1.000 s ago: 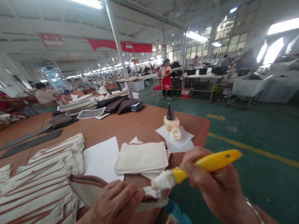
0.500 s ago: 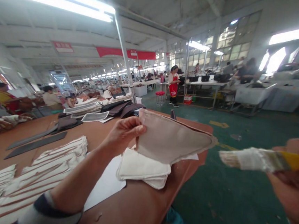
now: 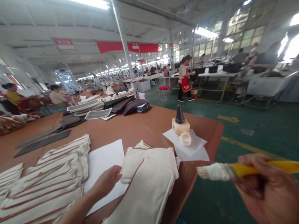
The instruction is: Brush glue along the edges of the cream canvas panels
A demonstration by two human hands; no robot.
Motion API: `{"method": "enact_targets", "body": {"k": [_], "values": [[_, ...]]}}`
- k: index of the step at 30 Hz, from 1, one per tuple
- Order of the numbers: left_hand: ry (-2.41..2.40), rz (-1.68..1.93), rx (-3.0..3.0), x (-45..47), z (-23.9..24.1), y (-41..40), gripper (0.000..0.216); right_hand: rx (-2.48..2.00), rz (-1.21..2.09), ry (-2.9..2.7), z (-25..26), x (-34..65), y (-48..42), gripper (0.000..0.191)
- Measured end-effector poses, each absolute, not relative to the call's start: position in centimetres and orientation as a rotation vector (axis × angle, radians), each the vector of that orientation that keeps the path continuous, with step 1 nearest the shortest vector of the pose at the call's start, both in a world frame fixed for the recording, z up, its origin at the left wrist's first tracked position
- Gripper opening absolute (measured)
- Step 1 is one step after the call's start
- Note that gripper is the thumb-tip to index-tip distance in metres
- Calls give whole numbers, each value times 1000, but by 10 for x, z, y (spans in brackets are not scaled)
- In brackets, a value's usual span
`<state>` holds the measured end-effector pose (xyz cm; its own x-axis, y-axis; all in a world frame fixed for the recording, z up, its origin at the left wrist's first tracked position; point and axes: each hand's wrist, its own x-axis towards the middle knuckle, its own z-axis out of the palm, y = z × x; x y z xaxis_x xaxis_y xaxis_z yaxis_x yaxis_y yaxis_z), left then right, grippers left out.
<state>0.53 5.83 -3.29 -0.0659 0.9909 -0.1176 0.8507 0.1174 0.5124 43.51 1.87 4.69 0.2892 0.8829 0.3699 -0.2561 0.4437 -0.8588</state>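
Note:
In my right hand (image 3: pixel 270 195) is a flat paintbrush (image 3: pixel 272 170) with a yellow handle; its whitish, wrapped-looking bristle end points left over the floor. My left hand (image 3: pixel 108 180) is low at the left edge of a small stack of cream fabric panels (image 3: pixel 150 157), its fingers drawn together on the edge of a panel. One larger cream panel (image 3: pixel 144 198) with a stitched border lies across the front of that stack, slanting toward me. Beneath the left hand is a white sheet of paper (image 3: pixel 108 164).
On the brown table (image 3: pixel 148 126), a black cone on a yellowish block (image 3: pixel 181 127) stands on white paper near the right edge. Overlapping cream panels (image 3: pixel 43 183) cover the left front. Dark strips (image 3: pixel 43 144) and piled pieces (image 3: pixel 98 104) lie behind. A person in a red apron (image 3: pixel 186 78) stands beyond.
The panel held up by my left hand has come down onto the stack, and that hand has dropped to the stack's left edge. The brush has moved left, and the cone and block now show.

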Motion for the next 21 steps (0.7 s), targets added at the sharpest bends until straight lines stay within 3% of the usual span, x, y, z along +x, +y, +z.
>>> {"method": "enact_targets", "body": {"k": [4,10,15,21], "values": [[2049,360,1679,62,-68,109,29,-769,1202,-604,31,401,38,28],[2021,395,1479,89,-90,135,27,-814,1275,-704,-2,378,64,31],[1721,650,1443,100,-70,110,27,-901,1083,-937,-10,365,91,30],[1440,887,1438,122,-27,68,34,-925,886,-1327,20,355,82,25]]}}
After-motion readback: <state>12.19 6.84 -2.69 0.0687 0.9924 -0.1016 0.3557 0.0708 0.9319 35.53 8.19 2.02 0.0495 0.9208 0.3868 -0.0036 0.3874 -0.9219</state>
